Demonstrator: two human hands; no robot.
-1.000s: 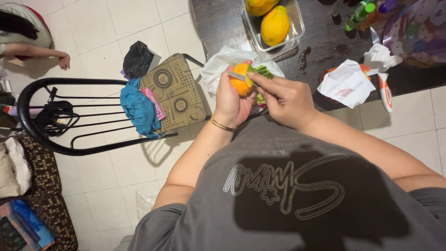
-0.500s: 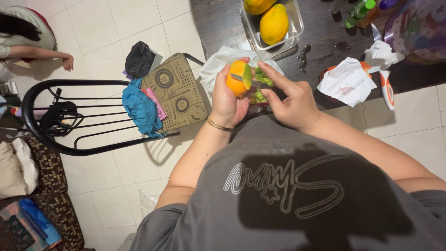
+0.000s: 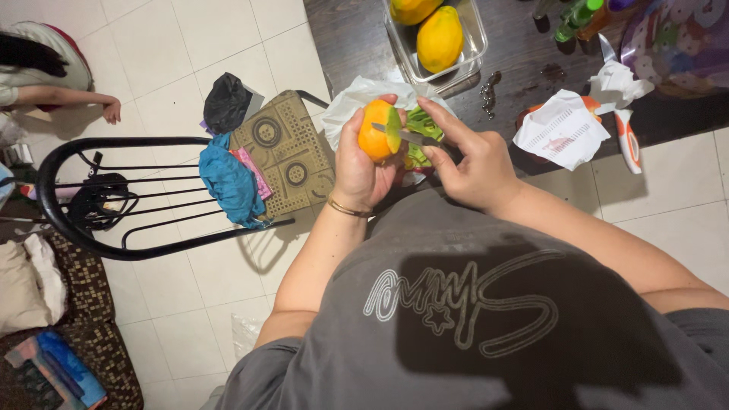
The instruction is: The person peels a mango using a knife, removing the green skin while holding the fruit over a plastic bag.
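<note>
My left hand (image 3: 358,168) grips a partly peeled orange fruit (image 3: 373,141), its flesh bare and a strip of green skin (image 3: 393,129) curling off its right side. My right hand (image 3: 474,161) holds a small knife (image 3: 410,137) with the blade laid against the fruit under that strip. Both hands hover over a white plastic bag (image 3: 351,102) that holds green peelings (image 3: 422,123) at the edge of a dark table (image 3: 357,38). A gold bangle (image 3: 345,208) circles my left wrist.
A clear container (image 3: 475,30) with yellow-orange fruits (image 3: 440,38) stands on the table behind. A paper slip (image 3: 560,129), orange-handled scissors (image 3: 629,140) and bottles (image 3: 575,17) lie to the right. A black chair (image 3: 114,197) with cloths stands left. Another person (image 3: 45,72) sits far left.
The fruit has turned slightly in my left hand and the green skin strip has lifted further off as the knife slid under it. The view shifted a little.
</note>
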